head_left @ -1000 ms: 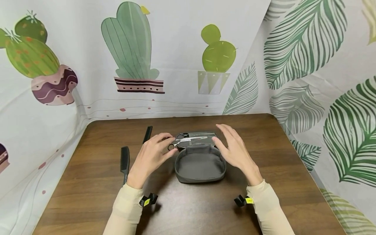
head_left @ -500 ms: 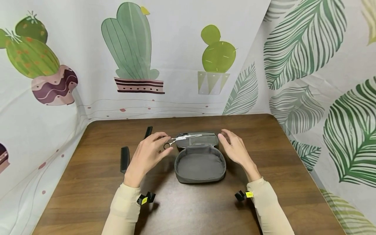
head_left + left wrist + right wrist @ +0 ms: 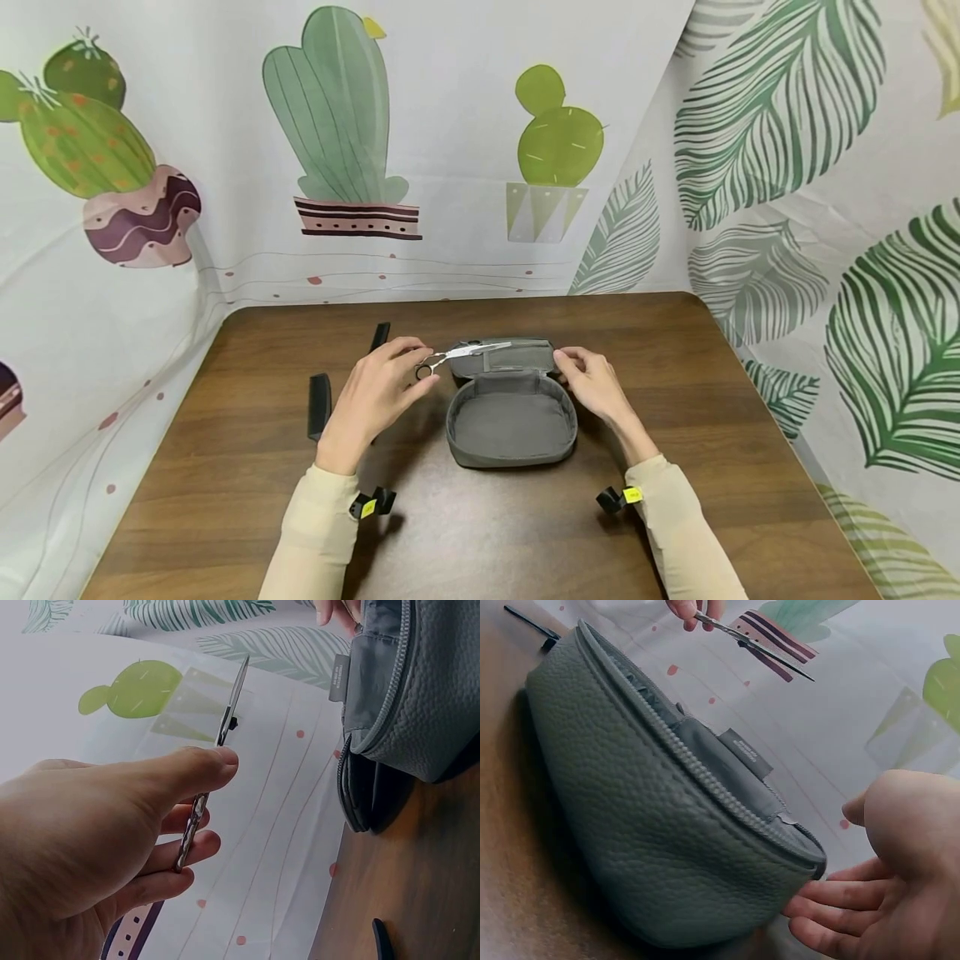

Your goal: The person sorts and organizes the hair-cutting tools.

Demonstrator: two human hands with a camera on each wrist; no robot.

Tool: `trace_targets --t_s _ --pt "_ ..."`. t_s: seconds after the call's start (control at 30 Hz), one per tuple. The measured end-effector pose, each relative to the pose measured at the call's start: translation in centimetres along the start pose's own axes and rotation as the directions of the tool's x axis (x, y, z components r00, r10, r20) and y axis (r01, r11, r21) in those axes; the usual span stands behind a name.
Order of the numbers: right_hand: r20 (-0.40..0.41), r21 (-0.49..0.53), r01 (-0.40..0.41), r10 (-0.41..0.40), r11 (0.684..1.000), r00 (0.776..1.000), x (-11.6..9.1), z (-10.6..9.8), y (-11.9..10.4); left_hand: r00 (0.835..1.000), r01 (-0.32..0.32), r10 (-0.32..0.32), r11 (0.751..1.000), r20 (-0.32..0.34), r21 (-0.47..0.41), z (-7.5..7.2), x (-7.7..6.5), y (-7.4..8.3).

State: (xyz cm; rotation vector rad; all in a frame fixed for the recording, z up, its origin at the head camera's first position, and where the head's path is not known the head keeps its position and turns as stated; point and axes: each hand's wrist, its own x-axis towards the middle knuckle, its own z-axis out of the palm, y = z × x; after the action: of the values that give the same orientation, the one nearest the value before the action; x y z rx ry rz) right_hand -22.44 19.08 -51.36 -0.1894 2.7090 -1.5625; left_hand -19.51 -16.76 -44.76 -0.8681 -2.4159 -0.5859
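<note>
left hand (image 3: pixel 372 396) pinched scissors (image 3: pixel 467 350), raised near open grey case (image 3: pixel 512 458); right hand (image 3: pixel 595 385), thumb apart from fingers, was at lid (image 3: pixel 528 358) edge. black comb (image 3: pixel 319 404) lay on desk (image 3: pixel 487 533).

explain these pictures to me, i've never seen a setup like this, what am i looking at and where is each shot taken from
There is no machine here: a person works with two bare hands. The widest picture comes from a camera worn on the head, looking forward and down. The other two come from a camera on each wrist, showing that hand's work up close.

On the brown table sits an open grey case, its lid at the far side. To its left lie a black comb and another slim dark item, both partly hidden by the left arm and hand.

The left hand holds silver scissors by the handle end. The right hand has its fingers at the lid's right edge.
</note>
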Motion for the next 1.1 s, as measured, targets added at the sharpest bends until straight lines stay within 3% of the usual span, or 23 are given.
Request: trace_targets --t_s 0.4,0.7,1.1 --pt "-0.027 0.118 -0.051 0.054 0.992 0.998 0.03 0.69 0.55 0.999 0.014 -0.015 1.0 0.04 0.022 0.42 -0.16 -0.41" --pt "-0.015 0.307 -0.11 0.12 0.945 0.993 0.08 0.93 0.47 0.998 0.029 -0.031 0.999 0.058 0.032 0.66 -0.36 -0.51" --pt "-0.018 0.343 -0.11 0.124 0.933 0.992 0.26 1.01 0.71 0.995 0.048 -0.052 0.998 0.085 0.047 0.38 -0.28 -0.95"
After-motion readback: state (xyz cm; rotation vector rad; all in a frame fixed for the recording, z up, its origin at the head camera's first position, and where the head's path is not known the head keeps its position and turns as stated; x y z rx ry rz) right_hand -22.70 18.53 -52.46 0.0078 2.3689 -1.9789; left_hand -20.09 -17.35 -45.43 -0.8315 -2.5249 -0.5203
